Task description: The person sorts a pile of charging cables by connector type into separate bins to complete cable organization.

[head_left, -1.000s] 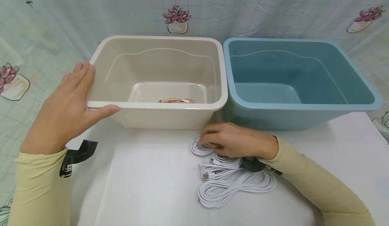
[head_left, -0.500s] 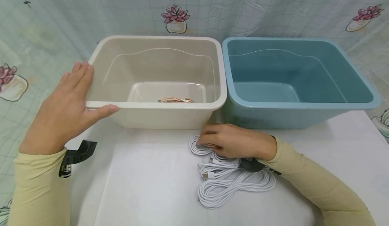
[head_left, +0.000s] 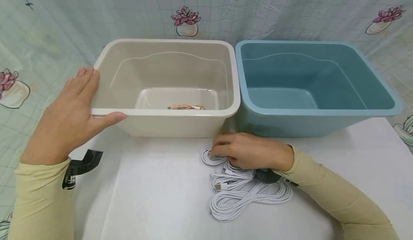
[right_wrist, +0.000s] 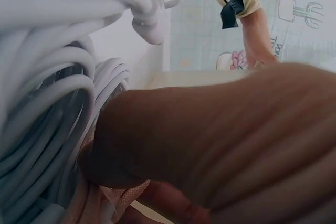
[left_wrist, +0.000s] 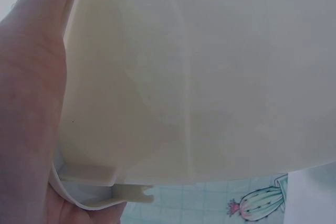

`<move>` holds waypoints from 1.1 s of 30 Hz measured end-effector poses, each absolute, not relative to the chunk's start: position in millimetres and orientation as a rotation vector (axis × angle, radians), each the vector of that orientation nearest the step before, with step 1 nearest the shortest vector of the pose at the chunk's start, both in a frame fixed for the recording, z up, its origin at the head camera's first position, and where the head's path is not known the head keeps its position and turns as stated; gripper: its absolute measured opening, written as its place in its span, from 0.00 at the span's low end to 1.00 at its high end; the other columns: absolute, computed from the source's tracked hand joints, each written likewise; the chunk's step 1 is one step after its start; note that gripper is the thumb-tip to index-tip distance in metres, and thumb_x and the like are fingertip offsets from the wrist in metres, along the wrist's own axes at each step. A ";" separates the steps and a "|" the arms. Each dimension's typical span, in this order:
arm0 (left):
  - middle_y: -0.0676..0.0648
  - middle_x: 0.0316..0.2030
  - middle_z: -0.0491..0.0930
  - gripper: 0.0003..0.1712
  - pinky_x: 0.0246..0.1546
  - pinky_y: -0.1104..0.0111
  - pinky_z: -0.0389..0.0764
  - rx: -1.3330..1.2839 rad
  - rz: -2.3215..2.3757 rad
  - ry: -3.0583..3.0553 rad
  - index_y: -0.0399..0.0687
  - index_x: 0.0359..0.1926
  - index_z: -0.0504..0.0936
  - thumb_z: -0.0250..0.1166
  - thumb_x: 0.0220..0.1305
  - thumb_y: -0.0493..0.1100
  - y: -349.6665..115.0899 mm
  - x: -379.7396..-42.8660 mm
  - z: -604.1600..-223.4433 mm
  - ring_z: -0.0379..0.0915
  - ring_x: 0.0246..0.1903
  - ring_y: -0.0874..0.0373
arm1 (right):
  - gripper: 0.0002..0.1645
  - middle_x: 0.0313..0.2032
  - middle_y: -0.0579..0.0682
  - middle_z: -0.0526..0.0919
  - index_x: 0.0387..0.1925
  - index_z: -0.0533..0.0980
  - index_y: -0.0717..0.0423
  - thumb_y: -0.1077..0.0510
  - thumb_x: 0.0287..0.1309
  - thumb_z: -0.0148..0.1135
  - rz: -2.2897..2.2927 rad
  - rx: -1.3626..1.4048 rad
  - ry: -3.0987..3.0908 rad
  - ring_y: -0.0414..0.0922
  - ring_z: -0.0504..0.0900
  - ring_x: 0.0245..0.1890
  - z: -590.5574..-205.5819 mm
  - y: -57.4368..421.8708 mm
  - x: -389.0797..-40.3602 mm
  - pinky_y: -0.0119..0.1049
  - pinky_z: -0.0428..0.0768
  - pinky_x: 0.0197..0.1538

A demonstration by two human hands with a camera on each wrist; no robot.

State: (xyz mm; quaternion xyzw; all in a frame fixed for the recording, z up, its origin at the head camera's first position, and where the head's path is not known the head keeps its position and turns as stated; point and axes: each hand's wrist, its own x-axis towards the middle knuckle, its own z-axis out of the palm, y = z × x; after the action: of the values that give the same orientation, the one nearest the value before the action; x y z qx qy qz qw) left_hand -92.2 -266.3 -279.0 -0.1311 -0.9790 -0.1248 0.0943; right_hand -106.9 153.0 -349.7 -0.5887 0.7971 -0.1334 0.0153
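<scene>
My left hand point(head_left: 69, 114) rests at the front left corner of a beige plastic bin point(head_left: 174, 125), fingers straight along its left rim and thumb over the front rim. On the bin's floor lies an orange cable bundle point(head_left: 185, 107). My right hand point(head_left: 253, 148) is down at a pile of coiled white cables point(head_left: 250, 197) in front of the bins. Thumb and fingers pinch an orange braided cable point(right_wrist: 79, 203), seen beside the white coils point(right_wrist: 47, 103) in the right wrist view; most of it is hidden behind the hand. USB plugs show among the white cables.
A blue plastic bin point(head_left: 322, 125) stands right of the beige one, rims nearly side by side. White cloth point(head_left: 155, 189) covers the table. A patterned curtain point(head_left: 222, 10) hangs close behind the bins and along the left.
The orange strip visible under my right fingertips earlier is now covered, with white coil showing there. Both hands stay in nearly the same places, and the bins have not moved.
</scene>
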 end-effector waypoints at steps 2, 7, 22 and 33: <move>0.37 0.83 0.42 0.63 0.86 0.51 0.36 -0.388 -0.369 -2.907 0.39 0.83 0.42 0.66 0.66 0.67 -266.1 -92.2 -278.9 0.32 0.85 0.45 | 0.27 0.49 0.44 0.84 0.51 0.83 0.48 0.74 0.52 0.64 -0.413 -1.840 2.480 0.40 0.83 0.50 -349.3 153.1 -106.6 0.31 0.86 0.49; 0.36 0.83 0.42 0.63 0.86 0.51 0.35 -0.389 -0.365 -2.911 0.39 0.83 0.42 0.66 0.66 0.67 -266.2 -92.3 -278.9 0.32 0.85 0.44 | 0.27 0.49 0.44 0.84 0.51 0.82 0.48 0.74 0.52 0.65 -0.408 -1.847 2.477 0.40 0.83 0.50 -348.2 153.6 -106.3 0.32 0.86 0.50; 0.35 0.83 0.41 0.63 0.86 0.51 0.35 -0.379 -0.367 -2.914 0.40 0.83 0.42 0.66 0.66 0.67 -266.0 -92.6 -278.9 0.31 0.85 0.44 | 0.26 0.48 0.43 0.84 0.51 0.82 0.49 0.74 0.53 0.66 -0.432 -1.850 2.470 0.38 0.83 0.47 -347.2 154.7 -105.9 0.29 0.86 0.47; 0.36 0.83 0.41 0.63 0.86 0.50 0.35 -0.370 -0.374 -2.913 0.40 0.83 0.42 0.67 0.65 0.67 -265.9 -91.6 -279.6 0.32 0.85 0.44 | 0.23 0.50 0.44 0.84 0.51 0.83 0.49 0.71 0.56 0.69 -0.480 -1.876 2.475 0.39 0.85 0.51 -342.9 155.3 -105.6 0.29 0.87 0.50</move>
State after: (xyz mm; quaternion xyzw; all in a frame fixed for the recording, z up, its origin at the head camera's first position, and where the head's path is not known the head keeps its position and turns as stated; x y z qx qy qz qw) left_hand -91.6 -265.9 -279.6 -0.1246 -0.9800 -0.1259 0.0908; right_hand -105.6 155.3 -342.9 -0.5970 0.7876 -0.1527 -0.0005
